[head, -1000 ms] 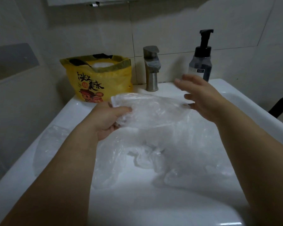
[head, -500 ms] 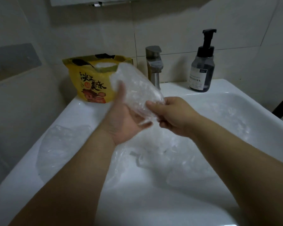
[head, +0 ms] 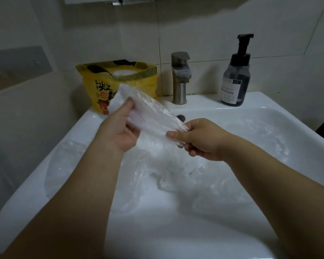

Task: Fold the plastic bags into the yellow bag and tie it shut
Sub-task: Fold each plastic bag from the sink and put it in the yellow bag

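Hands: left hand [head: 120, 131] pinches the upper end of a folded clear bag [head: 148, 113] and right hand [head: 200, 139] pinches the lower end, holding it stretched into a flat strip above the sink [head: 204, 103], probably to keep the fold tight for packing. The yellow bag [head: 91, 88] stands open at the sink's back-left corner against the wall, white plastic already inside, just behind the strip. The route to its mouth looks free; the tap [head: 180, 77] stands just right of it, the soap bottle [head: 235, 81] well apart, and loose bags [head: 176, 174] lie in the basin.
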Demonstrator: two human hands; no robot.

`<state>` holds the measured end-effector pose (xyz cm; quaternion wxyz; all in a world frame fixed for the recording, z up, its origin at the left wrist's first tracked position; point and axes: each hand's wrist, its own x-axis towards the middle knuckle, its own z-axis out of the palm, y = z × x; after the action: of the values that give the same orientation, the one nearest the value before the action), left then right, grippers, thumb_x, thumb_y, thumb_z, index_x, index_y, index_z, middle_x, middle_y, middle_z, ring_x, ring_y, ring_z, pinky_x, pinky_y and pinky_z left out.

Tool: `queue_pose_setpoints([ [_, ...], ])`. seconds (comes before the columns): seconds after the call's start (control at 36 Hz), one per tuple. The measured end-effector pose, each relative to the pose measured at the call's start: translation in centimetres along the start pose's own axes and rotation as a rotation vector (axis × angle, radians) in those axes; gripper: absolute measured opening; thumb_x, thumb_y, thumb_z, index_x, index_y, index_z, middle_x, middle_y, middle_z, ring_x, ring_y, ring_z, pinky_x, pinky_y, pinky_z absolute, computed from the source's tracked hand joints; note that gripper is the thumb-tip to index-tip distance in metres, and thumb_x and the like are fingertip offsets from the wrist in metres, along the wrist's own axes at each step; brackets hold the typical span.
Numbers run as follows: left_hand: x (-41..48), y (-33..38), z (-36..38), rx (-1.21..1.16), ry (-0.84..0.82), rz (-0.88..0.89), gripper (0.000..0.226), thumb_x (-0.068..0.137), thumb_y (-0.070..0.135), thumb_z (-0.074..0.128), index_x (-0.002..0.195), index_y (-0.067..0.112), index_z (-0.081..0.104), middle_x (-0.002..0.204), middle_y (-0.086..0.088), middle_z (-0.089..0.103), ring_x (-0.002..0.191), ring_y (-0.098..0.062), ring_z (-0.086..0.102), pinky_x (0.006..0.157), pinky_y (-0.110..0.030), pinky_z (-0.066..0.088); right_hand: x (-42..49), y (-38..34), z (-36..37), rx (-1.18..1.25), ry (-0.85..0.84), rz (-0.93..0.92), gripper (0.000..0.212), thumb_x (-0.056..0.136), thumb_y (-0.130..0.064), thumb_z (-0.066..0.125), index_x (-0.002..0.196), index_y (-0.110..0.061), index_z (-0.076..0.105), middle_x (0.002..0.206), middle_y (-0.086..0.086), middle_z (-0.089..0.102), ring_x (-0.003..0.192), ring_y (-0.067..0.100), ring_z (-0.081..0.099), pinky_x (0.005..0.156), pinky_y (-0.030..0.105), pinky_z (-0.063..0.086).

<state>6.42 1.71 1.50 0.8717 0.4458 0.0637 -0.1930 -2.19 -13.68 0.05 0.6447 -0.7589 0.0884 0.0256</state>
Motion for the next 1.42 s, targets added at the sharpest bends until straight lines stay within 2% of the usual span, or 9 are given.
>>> queue_pose_setpoints([
  [0.17, 0.1, -0.2, -0.3, -0.022, 0.121, -0.051, 0.015, 0.083, 0.017, 0.075, 0.077, 0.012, 0.062, 0.056, 0.001, 0.069, 0.048, -0.006, 0.066, 0.039, -0.015, 0.046, -0.9, -1.0, -0.4, 0.243, -0.136, -0.007, 0.051, 0.085, -0.044, 0.056, 0.114, -0.003, 0.057, 0.074, 0.01, 0.058, 0.05, 0.014, 0.052, 0.046, 0.024, 0.049],
  [0.25, 0.6, -0.1, -0.7, -0.045, 0.142, -0.094, 0.015, 0.082, 0.015, 0.076, 0.077, 0.011, 0.063, 0.056, -0.001, 0.069, 0.051, -0.008, 0.066, 0.05, -0.017, 0.055, -0.9, -1.4, -1.4, 0.453, -0.073, -0.031, 0.037, 0.099, -0.015, 0.041, 0.135, -0.017, 0.044, 0.084, 0.016, 0.064, 0.057, 0.023, 0.057, 0.05, 0.031, 0.056],
  [0.42, 1.3, -0.7, -0.9, 0.092, 0.085, -0.17, 0.005, 0.086, 0.01, 0.07, 0.085, 0.007, 0.066, 0.062, -0.006, 0.072, 0.051, -0.013, 0.068, 0.069, -0.025, 0.056, -0.7, -0.3, -0.9, -0.239, 0.008, -0.291, 0.088, 0.083, 0.003, 0.066, 0.14, -0.051, 0.026, 0.151, -0.006, 0.031, 0.13, 0.021, 0.044, 0.094, 0.035, 0.051],
  [0.64, 1.0, -1.3, -0.5, 0.343, 0.04, -0.19, 0.014, 0.09, 0.014, 0.067, 0.101, 0.006, 0.067, 0.091, -0.004, 0.07, 0.073, -0.012, 0.067, 0.056, -0.021, 0.057, -1.9, -1.3, 0.6, -0.445, -0.039, -0.523, 0.028, 0.084, -0.017, 0.07, 0.088, -0.044, 0.065, 0.133, -0.017, 0.049, 0.104, -0.028, 0.038, 0.086, -0.006, 0.03],
  [0.72, 0.6, -1.7, -0.1, 0.432, -0.002, -0.136, 0.008, 0.091, 0.005, 0.065, 0.093, 0.001, 0.071, 0.068, -0.001, 0.069, 0.05, -0.005, 0.065, 0.042, -0.015, 0.049, -2.2, -1.5, 0.6, -0.4, -0.038, -0.484, 0.01, 0.086, -0.029, 0.066, 0.091, -0.027, 0.074, 0.117, -0.012, 0.066, 0.098, -0.014, 0.056, 0.084, 0.003, 0.038],
  [0.81, 0.3, -2.3, 0.0, 0.556, -0.103, -0.033, 0.035, 0.089, -0.003, 0.059, 0.057, 0.009, 0.065, 0.048, 0.004, 0.062, 0.043, -0.003, 0.059, 0.039, -0.012, 0.043, -1.7, -1.2, 0.3, -0.37, 0.016, -0.38, 0.041, 0.089, -0.035, 0.06, 0.1, 0.004, 0.069, 0.098, 0.021, 0.069, 0.084, 0.024, 0.065, 0.078, 0.03, 0.049],
  [0.92, 0.1, -2.6, 0.3, 0.637, -0.26, 0.013, 0.018, 0.086, -0.003, 0.061, 0.083, 0.013, 0.068, 0.065, 0.003, 0.069, 0.056, -0.006, 0.065, 0.048, -0.018, 0.051, -0.8, -0.8, 0.6, -0.239, 0.143, -0.318, 0.038, 0.092, -0.031, 0.059, 0.088, 0.006, 0.066, 0.067, 0.006, 0.059, 0.045, 0.002, 0.042, 0.047, 0.015, 0.036],
  [1.22, -0.3, -2.8, 0.4, 0.745, -0.455, 0.073, 0.037, 0.087, -0.017, 0.043, 0.094, 0.009, 0.067, 0.07, 0.002, 0.07, 0.061, -0.005, 0.066, 0.054, -0.018, 0.052, 0.2, -0.3, -0.2, -0.003, 0.229, -0.045, 0.03, 0.08, -0.037, 0.073, 0.088, -0.021, 0.048, 0.095, 0.0, 0.061, 0.091, 0.018, 0.062, 0.081, 0.034, 0.054],
  [1.42, -0.1, -1.5, -0.3, 0.644, -0.59, -0.041, 0.039, 0.064, 0.009, 0.07, 0.102, 0.007, 0.063, 0.098, -0.006, 0.067, 0.09, -0.015, 0.062, 0.079, -0.028, 0.051, -0.1, -0.7, -0.7, 0.183, 0.135, -0.046, 0.016, 0.086, -0.01, 0.066, 0.101, -0.009, 0.062, 0.093, 0.004, 0.067, 0.081, 0.018, 0.066, 0.068, 0.027, 0.059],
])
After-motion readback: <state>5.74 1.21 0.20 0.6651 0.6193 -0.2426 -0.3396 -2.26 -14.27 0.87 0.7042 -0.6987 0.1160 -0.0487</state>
